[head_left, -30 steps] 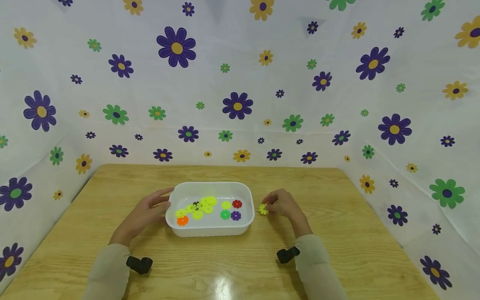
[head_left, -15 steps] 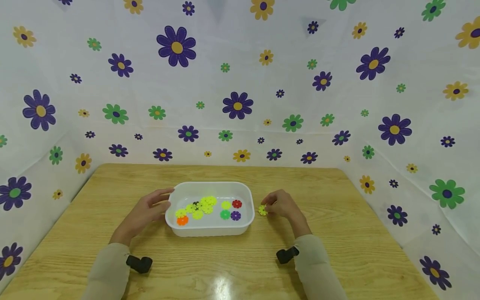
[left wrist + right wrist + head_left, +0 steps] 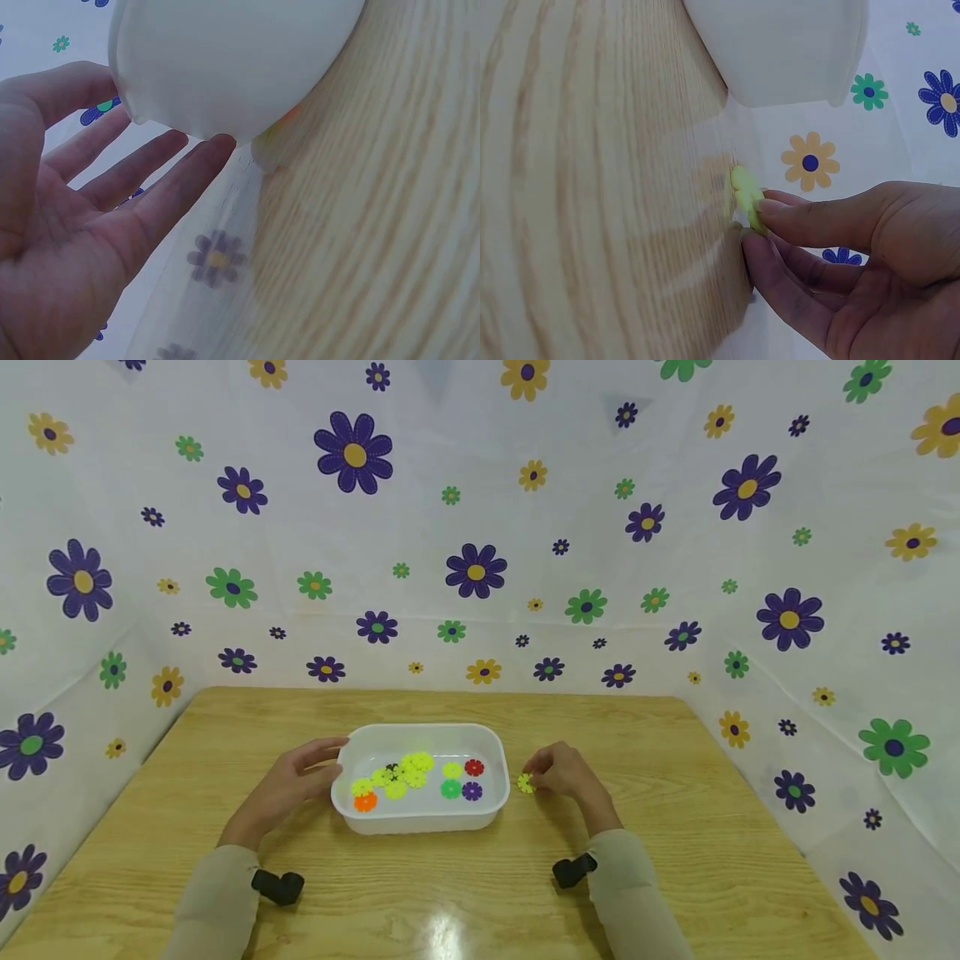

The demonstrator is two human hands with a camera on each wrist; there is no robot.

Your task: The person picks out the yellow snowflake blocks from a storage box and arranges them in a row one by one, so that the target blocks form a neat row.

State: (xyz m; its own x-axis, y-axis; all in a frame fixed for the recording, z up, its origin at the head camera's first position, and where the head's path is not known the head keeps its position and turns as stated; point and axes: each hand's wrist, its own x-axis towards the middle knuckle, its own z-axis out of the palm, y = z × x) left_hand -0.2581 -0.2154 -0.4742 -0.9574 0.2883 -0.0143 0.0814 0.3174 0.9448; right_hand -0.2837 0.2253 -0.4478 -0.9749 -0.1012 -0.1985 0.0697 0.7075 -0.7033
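Observation:
A white plastic tub (image 3: 420, 823) stands on the wooden table in the head view. My left hand (image 3: 288, 783) is at its left end, fingers extended, with fingertips right at the tub's wall in the left wrist view. Just past the tub's right end, my right hand (image 3: 567, 772) pinches a yellow snowflake disc (image 3: 745, 193) between thumb and fingers, low over the table and tilted on edge. Inside the tub, several yellow discs cluster around a black disc (image 3: 393, 769), with an orange disc (image 3: 365, 802) at the left. A green disc (image 3: 450, 789), red disc (image 3: 474, 767), purple disc (image 3: 472, 791) and another yellow disc (image 3: 452, 770) lie at the right.
The wooden table (image 3: 420, 902) reaches back to a white flower-print cloth (image 3: 420, 527), which hangs behind and along both sides. Each wrist carries a small black camera (image 3: 279, 887) close above the tabletop.
Almost nothing differs. My right hand dips very slightly while pinching the yellow snowflake disc. The left hand and the tub stay in place.

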